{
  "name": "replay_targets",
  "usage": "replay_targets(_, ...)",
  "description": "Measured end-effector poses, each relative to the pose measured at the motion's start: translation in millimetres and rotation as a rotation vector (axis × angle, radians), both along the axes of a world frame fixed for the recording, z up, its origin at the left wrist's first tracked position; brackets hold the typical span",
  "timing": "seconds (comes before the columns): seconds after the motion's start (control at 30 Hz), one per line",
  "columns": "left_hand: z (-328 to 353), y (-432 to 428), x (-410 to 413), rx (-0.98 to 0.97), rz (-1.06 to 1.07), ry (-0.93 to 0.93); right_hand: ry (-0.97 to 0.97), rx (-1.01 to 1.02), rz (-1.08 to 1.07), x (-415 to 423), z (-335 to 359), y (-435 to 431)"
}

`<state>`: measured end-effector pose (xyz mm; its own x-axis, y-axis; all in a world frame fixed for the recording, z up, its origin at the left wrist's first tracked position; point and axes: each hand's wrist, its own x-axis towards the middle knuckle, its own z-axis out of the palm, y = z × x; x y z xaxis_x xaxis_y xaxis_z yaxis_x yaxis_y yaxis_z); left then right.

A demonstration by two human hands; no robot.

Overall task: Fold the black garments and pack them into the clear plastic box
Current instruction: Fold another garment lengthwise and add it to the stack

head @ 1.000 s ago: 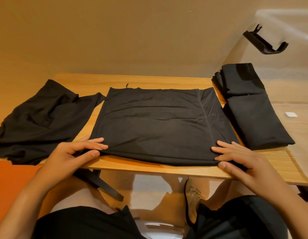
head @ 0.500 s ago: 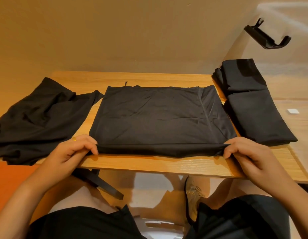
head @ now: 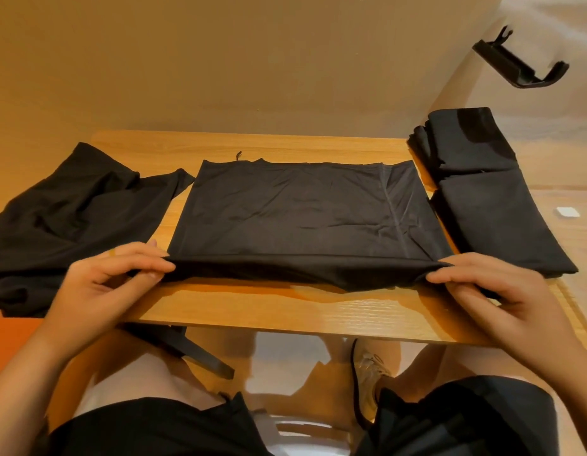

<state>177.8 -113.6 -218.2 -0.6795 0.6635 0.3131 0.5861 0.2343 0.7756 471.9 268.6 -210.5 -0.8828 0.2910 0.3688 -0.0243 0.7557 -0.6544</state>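
Black cloth, pinched at both near corners

Lying on the wooden table (head: 285, 312) is a flat, half-folded black garment (head: 302, 218), its near edge raised a little off the wood. The left hand (head: 114, 284) pinches its near left corner between thumb and curled fingers, and the right hand (head: 493, 291) pinches its near right corner the same way. Left of that garment sprawls a crumpled black garment (head: 71, 218), one tip almost touching it. Just beside it on the right sits a stack of folded black garments (head: 483, 192). Farther right stands the clear plastic box (head: 562, 120) with a black latch (head: 519, 65). I cannot tell whether the stack lies inside the box.
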Motion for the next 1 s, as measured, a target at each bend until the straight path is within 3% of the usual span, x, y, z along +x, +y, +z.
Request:
replay_targets(0.2,13.4,9.8,-0.7,-0.001,0.027,-0.021,0.042,-0.113,-0.071,-14.5,13.0,4.9)
replay_targets(0.4,11.2,21.7,-8.6,0.029,0.093,-0.092,-0.054,-0.182,-0.139,-29.6,17.7,9.1)
replay_targets(1.0,12.2,65.9,-39.9,-0.093,0.206,-0.119,-0.204,0.012,-0.322,-57.3,4.6,24.5)
